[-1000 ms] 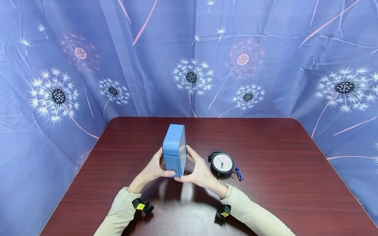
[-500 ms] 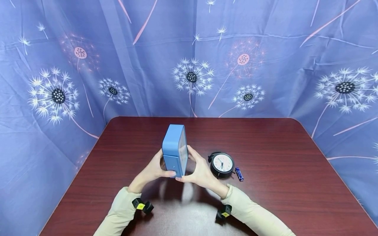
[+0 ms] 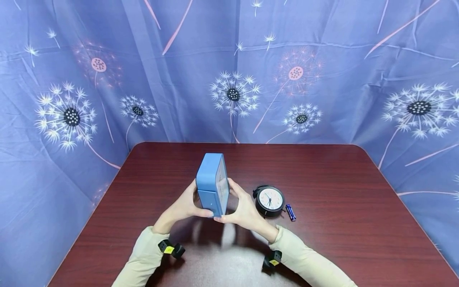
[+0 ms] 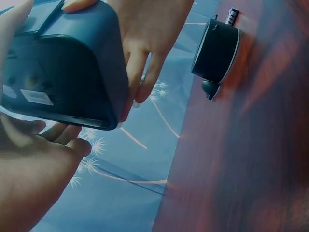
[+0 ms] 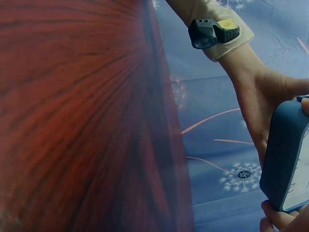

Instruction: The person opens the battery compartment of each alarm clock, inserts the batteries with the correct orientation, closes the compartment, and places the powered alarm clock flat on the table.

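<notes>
Both hands hold a boxy blue clock [image 3: 208,177] up over the table, tilted, its pale face turned to the right. My left hand [image 3: 183,206] grips its left side, with the thumb on the near blue side. On the right, my right hand [image 3: 244,208] grips the face side, its thumb low near the left thumb. The left wrist view shows the dark back of the clock [image 4: 67,77] with small knobs and a white label. In the right wrist view only part of the clock's face [image 5: 299,179] shows; some fingertips are hidden behind the body.
A round black alarm clock [image 3: 269,200] with a white dial lies right of the right hand. Blue batteries [image 3: 291,213] lie beside it. The reddish-brown table [image 3: 340,179] ends at a blue dandelion-print curtain [image 3: 186,99]. Each sleeve carries a wrist camera [image 3: 274,259].
The blue clock has turned slightly, so a little more of its face shows in the head view. Both hands keep their grip and have barely moved. The black clock and batteries stay put.
</notes>
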Motion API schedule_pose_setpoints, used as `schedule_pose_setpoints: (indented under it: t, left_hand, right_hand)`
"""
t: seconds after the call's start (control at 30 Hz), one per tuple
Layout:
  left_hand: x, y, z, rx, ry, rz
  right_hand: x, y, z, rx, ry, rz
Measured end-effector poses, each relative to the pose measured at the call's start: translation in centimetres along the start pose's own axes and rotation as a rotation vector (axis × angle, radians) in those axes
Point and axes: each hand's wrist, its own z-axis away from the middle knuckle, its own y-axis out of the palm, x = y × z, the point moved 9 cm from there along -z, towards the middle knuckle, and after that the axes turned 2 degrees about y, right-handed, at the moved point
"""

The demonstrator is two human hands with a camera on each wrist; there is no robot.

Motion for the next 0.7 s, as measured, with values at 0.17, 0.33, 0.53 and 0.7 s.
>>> schedule_pose_setpoints:
  t: [0.17,0.33,0.53,0.7]
  left_hand:
    - [-1.1,-0.7,-0.3,0.025,0.08,0.053]
    - [-2.9,-1.5,-1.2,0.044,0.177,0.116]
    - [-4.2,-2.2,-2.0,0.031,0.205,0.039]
    - [-4.3,-2.4,-2.2,0.015,0.177,-0.012]
  right_hand:
    - [-0.1,0.0,0.0,0.0,0.007,-0.019]
    - [-0.2,0.1,0.0,0.008,0.016,-0.022]
    - [-0.4,0.3,0.1,0.021,0.026,-0.018]
    - [-0.6,0.5,0.1,0.025,0.045,-0.001]
